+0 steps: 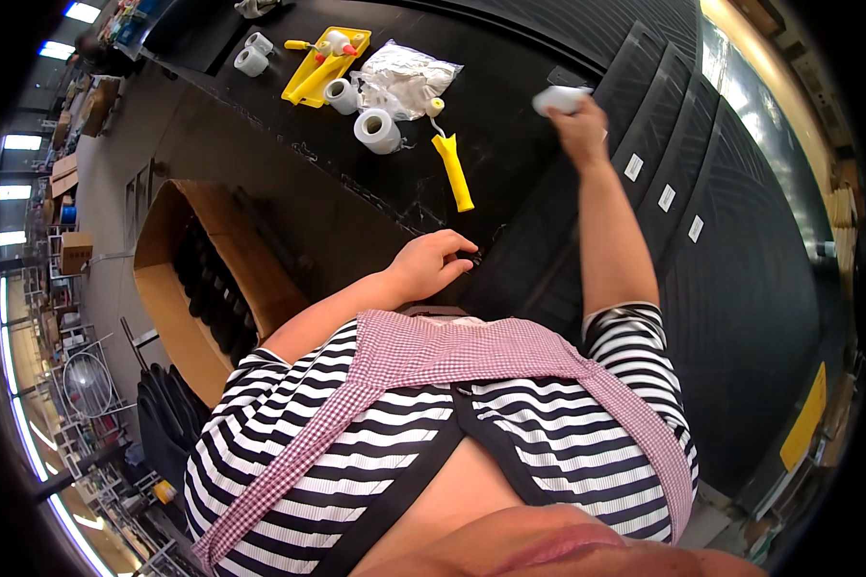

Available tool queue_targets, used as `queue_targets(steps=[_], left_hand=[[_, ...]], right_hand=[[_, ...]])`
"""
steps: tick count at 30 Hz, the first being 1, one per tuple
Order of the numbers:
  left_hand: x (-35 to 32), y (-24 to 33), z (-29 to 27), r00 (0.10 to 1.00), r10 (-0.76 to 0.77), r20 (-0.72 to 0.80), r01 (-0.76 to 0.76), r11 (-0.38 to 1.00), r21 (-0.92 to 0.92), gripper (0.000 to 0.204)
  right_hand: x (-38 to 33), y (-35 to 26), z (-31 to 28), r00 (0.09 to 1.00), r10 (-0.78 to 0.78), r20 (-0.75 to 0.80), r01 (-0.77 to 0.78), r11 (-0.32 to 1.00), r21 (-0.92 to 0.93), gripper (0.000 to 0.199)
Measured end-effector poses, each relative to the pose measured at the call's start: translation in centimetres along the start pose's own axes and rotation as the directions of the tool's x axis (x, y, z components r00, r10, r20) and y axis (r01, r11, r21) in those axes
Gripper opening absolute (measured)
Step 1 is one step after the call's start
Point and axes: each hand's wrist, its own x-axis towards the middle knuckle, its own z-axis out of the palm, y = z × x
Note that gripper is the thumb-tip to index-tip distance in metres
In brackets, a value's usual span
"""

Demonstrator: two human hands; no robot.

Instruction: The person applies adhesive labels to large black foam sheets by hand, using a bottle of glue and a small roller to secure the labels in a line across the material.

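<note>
At the far right of the black work table [394,178], my right hand [582,135] is closed around a white roll [558,99], which is blurred. It is held close to the stacked black panels [635,125]. My left hand [431,263] is low over the table's near edge, in front of my apron. Its fingers are bent, with thumb and forefinger apart, and I see nothing held in it. Between and beyond the hands lies a small paint roller [454,173] with a yellow handle. White rolls [377,131] stand left of it.
A yellow tray [308,85] holding a white bottle with a red tip lies at the back left, beside a clear plastic bag [409,77]. More small white rolls [251,62] stand farther left. An open cardboard box [154,279] with dark pieces inside is at my left.
</note>
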Motion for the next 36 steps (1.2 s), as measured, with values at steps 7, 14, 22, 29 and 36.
queue_targets(steps=[7,14,22,29,36], left_hand=[[-0.8,-0.7,0.9,0.994,0.076,0.081,-0.076,0.997,-0.004,0.028],[-0.3,-1.7,2.7,0.961,-0.155,0.230,0.257,0.813,-0.522,0.058],[3.8,2.8,1.9,0.823,-0.034,0.567,0.416,0.717,-0.560,0.059],[0.4,2.8,3.8,0.670,0.324,0.668,0.527,0.425,-0.736,0.103],[-3.0,-0.5,9.2,0.794,0.440,0.420,0.215,0.443,-0.870,0.106]], right_hand=[[-1.7,-7.1,11.4,0.968,-0.207,0.140,0.230,0.959,-0.168,0.032],[-3.6,-7.5,8.6,0.992,-0.071,0.107,0.070,0.997,0.013,0.078],[-21.5,-6.5,-13.9,0.873,0.217,-0.438,-0.151,0.972,0.181,0.038],[-51.3,-1.0,-31.6,-0.110,0.559,-0.822,-0.559,0.648,0.517,0.060],[-54.7,-0.1,-36.0,0.146,0.946,-0.289,-0.022,0.295,0.955,0.067]])
